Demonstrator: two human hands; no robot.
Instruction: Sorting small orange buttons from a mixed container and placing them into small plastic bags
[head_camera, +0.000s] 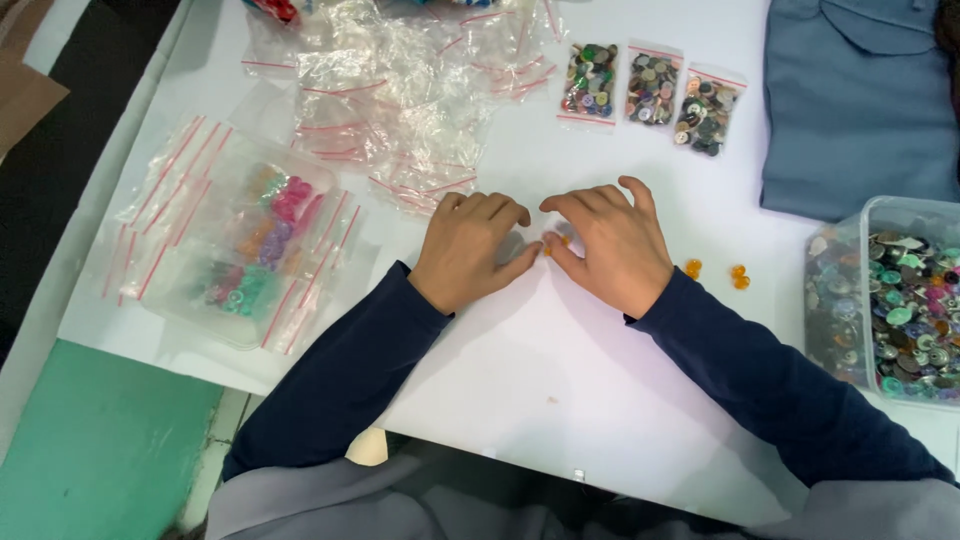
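Head view: small orange buttons (556, 241) lie on the white table (560, 370), pinched between the fingertips of both hands. The left hand (470, 250) is curled, thumb and forefinger closed on them; the right hand (615, 250) arches over, its thumb and fingers meeting them too. Three more orange buttons (715, 270) lie loose just right of that hand. Three filled bags of buttons (650, 95) sit at the far edge, so some bagging looks done; a heap of empty zip bags (400, 100) and a full tub of mixed buttons (890, 300) suggest much remains.
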